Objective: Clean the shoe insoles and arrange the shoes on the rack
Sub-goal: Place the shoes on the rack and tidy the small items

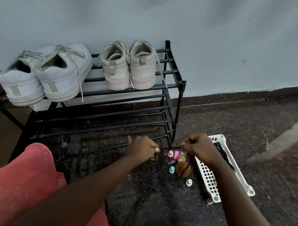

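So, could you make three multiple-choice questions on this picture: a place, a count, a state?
1. Where do the beige shoes stand? A) on the rack, top tier B) lowest tier C) in a hand
2. How many shoes are on the rack? A) two B) four C) six
3. What do the left hand and right hand do? A) lie flat B) grip one shoe C) pinch a black cord stretched between them

1 A: they sit on top bars beside the white shoes. 2 B: two pairs show. 3 C: the cord runs taut.
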The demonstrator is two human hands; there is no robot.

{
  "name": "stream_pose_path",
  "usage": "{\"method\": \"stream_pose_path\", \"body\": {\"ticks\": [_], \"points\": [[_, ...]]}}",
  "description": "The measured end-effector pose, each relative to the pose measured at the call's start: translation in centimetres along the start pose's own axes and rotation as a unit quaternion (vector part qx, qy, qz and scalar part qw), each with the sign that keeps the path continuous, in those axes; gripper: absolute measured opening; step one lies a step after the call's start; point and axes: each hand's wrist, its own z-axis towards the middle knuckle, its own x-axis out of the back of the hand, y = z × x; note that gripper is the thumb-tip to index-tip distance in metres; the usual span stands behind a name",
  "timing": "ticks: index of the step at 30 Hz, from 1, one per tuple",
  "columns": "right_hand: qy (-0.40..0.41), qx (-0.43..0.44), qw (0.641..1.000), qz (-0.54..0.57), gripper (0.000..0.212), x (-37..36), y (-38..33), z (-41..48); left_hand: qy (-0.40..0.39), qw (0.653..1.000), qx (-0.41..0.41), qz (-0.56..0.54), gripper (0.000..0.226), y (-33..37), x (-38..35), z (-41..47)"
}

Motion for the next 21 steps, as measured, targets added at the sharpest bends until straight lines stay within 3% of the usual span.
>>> {"method": "stream_pose_path", "body": {"ticks": [5,10,21], "points": [[0.028,-0.015,0.999,0.023,0.012,1.6,0.6,-0.1,-0.013,0.994,0.066,0.088,0.024,-3.6,0.3,0.2],[0.072,-0.027,0.996,0.052,0.018,3.6,1.3,-0.4,0.009,0.981,0.14,0.134,0.027,-6.6,0.4,0.2],[0.142,-0.042,0.987,0.063,0.012,5.3,2.5,-0.6,0.057,0.953,0.274,0.116,0.021,-9.4,0.5,0.2]]}}
